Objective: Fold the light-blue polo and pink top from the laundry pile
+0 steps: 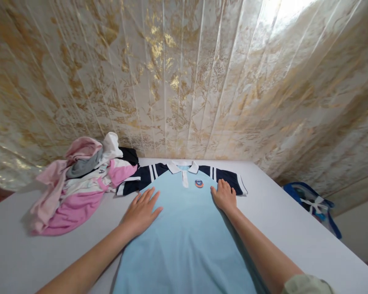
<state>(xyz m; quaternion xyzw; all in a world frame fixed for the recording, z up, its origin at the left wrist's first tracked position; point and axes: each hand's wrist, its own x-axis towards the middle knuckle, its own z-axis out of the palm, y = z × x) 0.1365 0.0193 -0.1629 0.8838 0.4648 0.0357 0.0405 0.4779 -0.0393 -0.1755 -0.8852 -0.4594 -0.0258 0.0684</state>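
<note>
A light blue polo shirt [184,232] with a white collar, navy sleeves and a small chest badge lies flat, front up, on a white table [282,220]. My left hand [142,211] rests flat on the shirt's left chest side, fingers stretched out and together. My right hand [224,195] lies flat near the right shoulder seam, fingers extended toward the navy sleeve. Neither hand holds anything.
A heap of pink, white and grey clothes [79,183] sits at the table's back left, with something black behind it. A gold-marbled wall [184,81] stands right behind the table. A blue bag [314,204] lies on the floor beyond the right edge.
</note>
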